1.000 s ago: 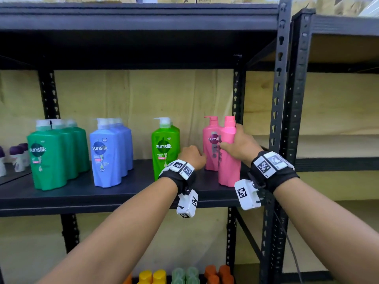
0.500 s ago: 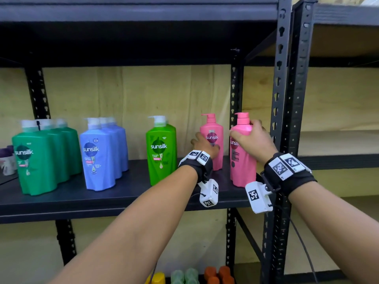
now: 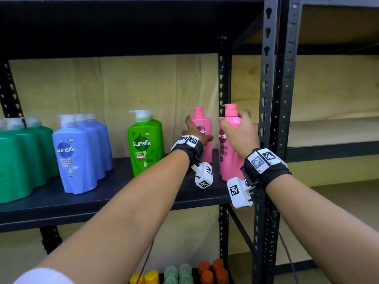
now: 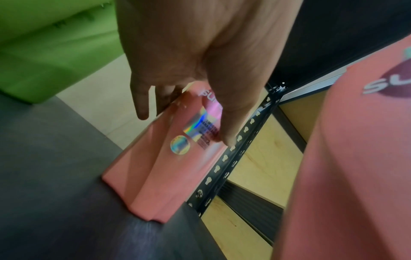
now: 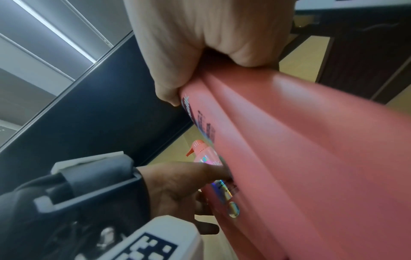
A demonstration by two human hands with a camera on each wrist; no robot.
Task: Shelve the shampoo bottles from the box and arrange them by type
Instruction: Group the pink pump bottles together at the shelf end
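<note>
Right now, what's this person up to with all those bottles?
A person is stocking a black metal shelf with shampoo, grouped by colour. The right hand grips the nearer pink bottle by its shoulder; the left hand touches the rear pink bottle. Dark green, blue and light green bottles stand to the left.

Under our right hand [image 3: 240, 132] we see a glossy, smooth plastic pink bottle [image 3: 230, 156]; beneath it, a matt dark shelf board [image 3: 114, 197].
</note>
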